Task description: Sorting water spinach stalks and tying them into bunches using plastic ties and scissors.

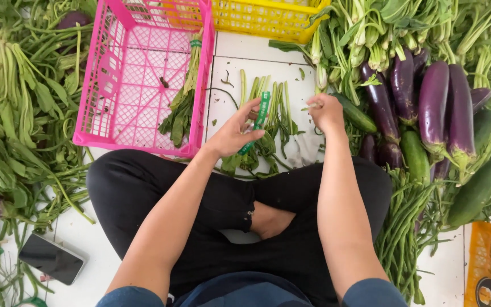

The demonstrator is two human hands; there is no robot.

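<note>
White floor tiles point(268, 68) carry one loose bunch of greens point(268, 122), stems pointing toward two crates. One green band point(258, 122), long axis tilted near upright, sits pinched in the left hand point(235, 135); the right hand point(326, 112) grips a stem point(309, 106).

Person seen from above, wearing loose black cropped trousers point(200, 210) and a dark blue short-sleeved top point(245, 293) (sleeve edges showing at both upper arms); forearms, hands bare.

Crate point(121, 91) at 11 o'clock, tied bunch point(184, 96) in it; loose greens point(268, 122) at 12; eggplants point(436, 105) at 2; phone point(51, 258) at 8.
</note>
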